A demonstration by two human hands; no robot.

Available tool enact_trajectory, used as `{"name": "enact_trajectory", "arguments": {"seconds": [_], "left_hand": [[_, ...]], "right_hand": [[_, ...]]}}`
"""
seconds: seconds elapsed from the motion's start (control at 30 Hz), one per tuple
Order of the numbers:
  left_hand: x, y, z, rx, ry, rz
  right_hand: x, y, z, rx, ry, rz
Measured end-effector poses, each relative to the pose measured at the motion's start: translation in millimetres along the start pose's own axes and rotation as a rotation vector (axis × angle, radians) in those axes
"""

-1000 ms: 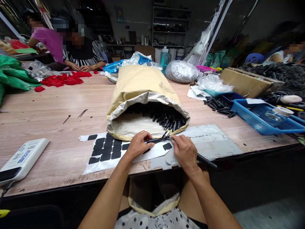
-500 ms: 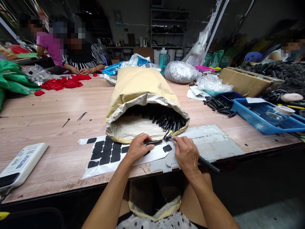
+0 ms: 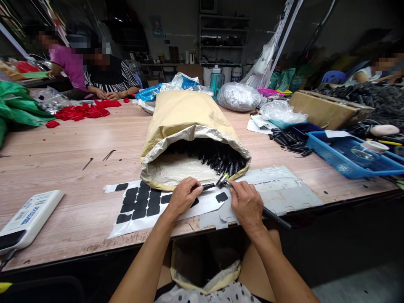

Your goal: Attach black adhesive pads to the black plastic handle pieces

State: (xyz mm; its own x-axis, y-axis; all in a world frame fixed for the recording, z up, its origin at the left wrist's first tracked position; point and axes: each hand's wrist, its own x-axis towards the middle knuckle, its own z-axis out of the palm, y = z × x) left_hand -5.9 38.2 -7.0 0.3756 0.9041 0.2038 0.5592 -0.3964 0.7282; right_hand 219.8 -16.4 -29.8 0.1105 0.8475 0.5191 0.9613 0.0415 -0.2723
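My left hand (image 3: 184, 197) pinches a thin black pen-like part (image 3: 208, 186) whose free end points right. In my right hand (image 3: 248, 204) is a small hammer (image 3: 221, 181) with a shiny metal head and a yellow-green face. Its black handle sticks out below my palm, and the head is close to the part's tip; whether they touch I cannot tell. Just beyond both hands lies a tan woven sack (image 3: 192, 111), its mouth facing me, with many black pen-like parts (image 3: 229, 162) inside. A white sheet with black rounded-square pads (image 3: 148, 200) lies under and beside my left hand.
A grey board (image 3: 284, 189) lies right of my right hand. Farther right are a blue basket (image 3: 344, 162) and piled black parts (image 3: 287, 139). A white device (image 3: 31, 219) sits left, near red pieces (image 3: 83, 110). Co-workers (image 3: 110, 78) sit across the table.
My left fingers have slid slightly right along the black part, covering more of it. The hammer and my right hand have hardly moved.
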Motion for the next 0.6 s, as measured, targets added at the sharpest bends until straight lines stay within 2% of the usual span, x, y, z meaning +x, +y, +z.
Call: {"name": "enact_trajectory", "arguments": {"seconds": [0.17, 0.23, 0.3, 0.37, 0.43, 0.5, 0.53, 0.57, 0.6], "left_hand": [[0, 2, -2.9, -0.042, -0.003, 0.005], [-6, 12, -8.9, -0.113, -0.014, -0.023], [-18, 29, -16.5, -0.242, -0.082, -0.077], [-37, 46, -21.8, -0.415, -0.272, -0.135], [-60, 56, -19.9, -0.573, -0.572, -0.199], [-82, 52, -7.7, -0.619, -0.851, -0.291], [-92, 45, 2.1, -0.569, -0.928, -0.349], [-101, 36, 13.7, -0.473, -0.940, -0.410], [-109, 25, 26.3, -0.365, -0.904, -0.459]], "right_hand": [[1, -1, 0, 0.008, 0.007, 0.000], [1, -1, 0, 0.008, 0.006, -0.003], [1, -1, 0, 0.010, 0.002, -0.008], [1, 0, 0, 0.012, 0.002, -0.010], [1, 0, 0, 0.011, 0.003, -0.010], [0, 0, 0, 0.007, 0.005, -0.009], [0, 0, 0, 0.005, 0.006, -0.007], [0, 0, 0, 0.002, 0.007, -0.006], [0, 0, 0, 0.000, 0.007, -0.006]]}}
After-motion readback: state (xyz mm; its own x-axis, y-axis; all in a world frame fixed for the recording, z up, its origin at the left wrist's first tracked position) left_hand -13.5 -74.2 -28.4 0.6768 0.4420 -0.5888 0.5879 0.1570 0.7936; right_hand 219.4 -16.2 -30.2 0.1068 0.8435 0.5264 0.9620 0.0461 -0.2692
